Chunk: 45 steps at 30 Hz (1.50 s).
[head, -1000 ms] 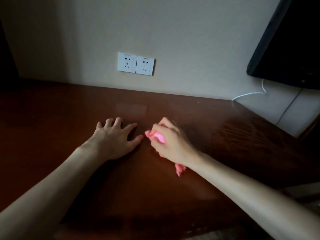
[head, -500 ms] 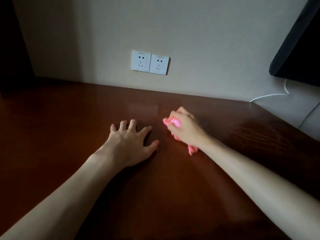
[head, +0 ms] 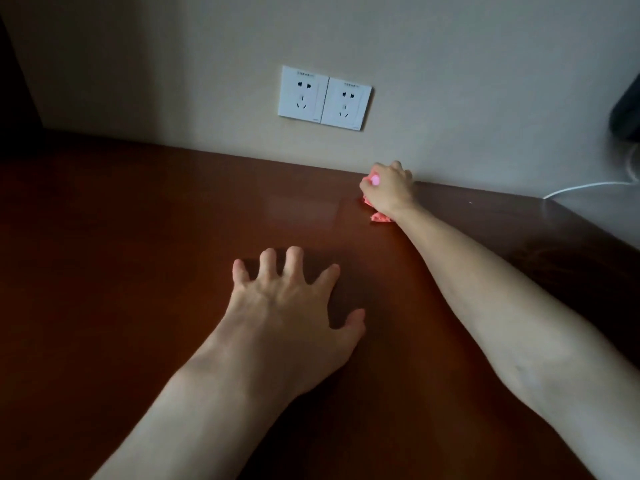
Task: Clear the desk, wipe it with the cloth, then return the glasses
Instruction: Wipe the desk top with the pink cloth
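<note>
My right hand (head: 388, 190) grips a bunched pink cloth (head: 380, 217) and presses it on the dark brown desk (head: 138, 254) at its far edge, right against the wall. Most of the cloth is hidden under the hand; only small pink bits show at the thumb and wrist. My left hand (head: 294, 306) rests flat on the desk nearer to me, fingers spread, holding nothing. No glasses are in view.
A white double wall socket (head: 324, 97) sits on the beige wall above the desk. A white cable (head: 588, 186) runs along the wall at the right, below a dark object (head: 625, 112) at the frame's edge. The desk's right edge slants away.
My right hand has slid the pink cloth away from me, from beside the left hand to the desk's far edge by the wall. The left hand has stayed planted on the desk.
</note>
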Motion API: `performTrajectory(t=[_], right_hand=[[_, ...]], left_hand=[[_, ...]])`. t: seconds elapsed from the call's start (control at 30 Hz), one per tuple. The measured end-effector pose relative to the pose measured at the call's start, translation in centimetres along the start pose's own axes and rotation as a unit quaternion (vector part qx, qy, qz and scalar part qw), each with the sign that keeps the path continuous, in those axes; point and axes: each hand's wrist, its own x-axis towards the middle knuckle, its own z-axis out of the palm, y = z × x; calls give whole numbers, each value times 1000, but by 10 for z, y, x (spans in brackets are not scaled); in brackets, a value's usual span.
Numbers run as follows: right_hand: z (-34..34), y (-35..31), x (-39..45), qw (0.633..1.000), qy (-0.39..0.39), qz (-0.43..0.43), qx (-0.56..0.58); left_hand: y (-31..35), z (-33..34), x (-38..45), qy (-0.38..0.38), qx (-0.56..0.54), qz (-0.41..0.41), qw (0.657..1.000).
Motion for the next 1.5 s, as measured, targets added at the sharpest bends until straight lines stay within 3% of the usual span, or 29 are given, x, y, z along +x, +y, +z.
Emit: performTrajectory(t=[0.23, 0.47, 0.67, 0.73, 0.83, 1.03, 1.17, 1.37, 1.5], right_hand=[[-50, -1, -105, 996, 2, -71, 58], [-133, 12, -262, 973, -2, -211, 98], [-184, 54, -314, 938, -116, -293, 145], [-191, 58, -312, 936, -131, -302, 127], [-186, 52, -313, 943, -91, -303, 104], [-150, 55, -251, 956, -57, -267, 108], [-108, 58, -175, 973, -44, -205, 101], [-45, 56, -54, 993, -26, -80, 88], [-27, 51, -24, 999, -2, -32, 28]], left_hand=[[4, -11, -1, -45, 2, -26, 999], [10, -6, -16, -8, 3, -33, 999], [14, -6, -20, 68, -43, 11, 997], [29, -8, -23, 99, -44, 57, 992], [52, -5, -20, 88, -27, 96, 991], [51, 5, 16, 30, 22, 64, 997], [49, 5, 24, -3, 29, 70, 997], [47, 7, 21, 5, 30, 84, 996], [46, 7, 22, 7, 31, 81, 996]])
